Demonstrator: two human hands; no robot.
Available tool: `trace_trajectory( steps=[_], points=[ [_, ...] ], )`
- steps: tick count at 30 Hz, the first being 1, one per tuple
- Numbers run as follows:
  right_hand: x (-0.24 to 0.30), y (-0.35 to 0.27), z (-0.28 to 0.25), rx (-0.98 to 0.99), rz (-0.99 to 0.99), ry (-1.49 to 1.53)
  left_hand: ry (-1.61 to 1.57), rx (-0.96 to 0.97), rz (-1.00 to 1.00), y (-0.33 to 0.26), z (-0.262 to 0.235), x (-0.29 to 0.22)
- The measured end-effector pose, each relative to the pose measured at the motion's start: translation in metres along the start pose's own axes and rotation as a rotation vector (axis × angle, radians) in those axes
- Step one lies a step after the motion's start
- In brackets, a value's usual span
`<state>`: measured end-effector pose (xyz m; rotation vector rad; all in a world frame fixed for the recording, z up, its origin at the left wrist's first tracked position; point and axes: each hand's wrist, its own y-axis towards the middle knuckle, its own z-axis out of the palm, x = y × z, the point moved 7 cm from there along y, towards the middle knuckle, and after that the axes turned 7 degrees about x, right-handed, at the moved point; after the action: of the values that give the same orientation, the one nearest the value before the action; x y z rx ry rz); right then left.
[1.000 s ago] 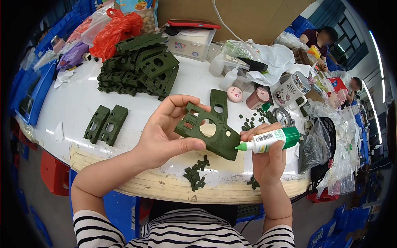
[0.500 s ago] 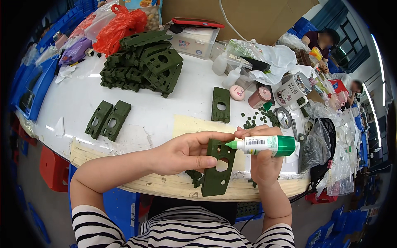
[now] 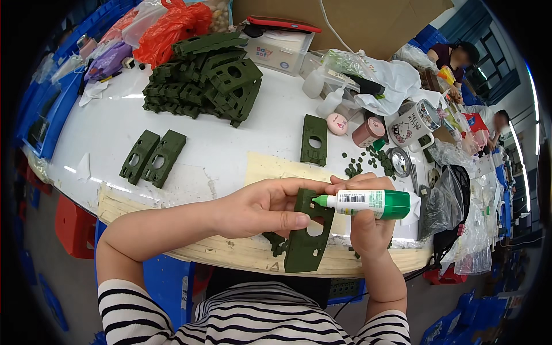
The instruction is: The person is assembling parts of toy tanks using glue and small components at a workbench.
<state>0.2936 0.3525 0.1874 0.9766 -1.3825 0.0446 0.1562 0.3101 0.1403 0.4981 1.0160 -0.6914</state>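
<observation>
My left hand (image 3: 261,207) grips a flat dark green plastic part (image 3: 307,241) with a round hole, holding it upright over the table's near edge. My right hand (image 3: 368,230) holds a green and white glue bottle (image 3: 371,203) sideways, its nozzle touching the top of that part. Small green bits (image 3: 276,241) lie on the table just under the part.
On the white table (image 3: 115,121) lie two green parts (image 3: 152,157) at the left, one (image 3: 314,140) in the middle, and a big pile of them (image 3: 207,77) at the back. Cups, bottles, bags and loose green bits (image 3: 368,161) crowd the right side. Other people sit at the far right.
A second ago I held the green part high and tilted; I have brought it down to the table edge and turned it upright, and the glue nozzle now sits at its top.
</observation>
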Motion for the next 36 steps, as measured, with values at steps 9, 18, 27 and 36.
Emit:
trace_trajectory(
  steps=[9,18,27,36],
  points=[
    [-0.0008,-0.0016,-0.0005,0.002,0.01,-0.018,-0.019,-0.012,-0.001,0.0005,-0.0007,0.0027],
    [0.001,-0.0009,0.0004,0.006,-0.015,-0.042,0.003,-0.003,-0.015,0.0002,-0.0013,0.0038],
    [-0.0038,-0.0033,-0.0039,-0.059,0.064,0.039,-0.026,-0.017,-0.033,0.001,-0.0001,0.002],
    [-0.0003,0.0016,0.0028,-0.002,0.026,0.048,-0.052,-0.028,-0.007,0.0007,-0.0017,0.0001]
  ],
)
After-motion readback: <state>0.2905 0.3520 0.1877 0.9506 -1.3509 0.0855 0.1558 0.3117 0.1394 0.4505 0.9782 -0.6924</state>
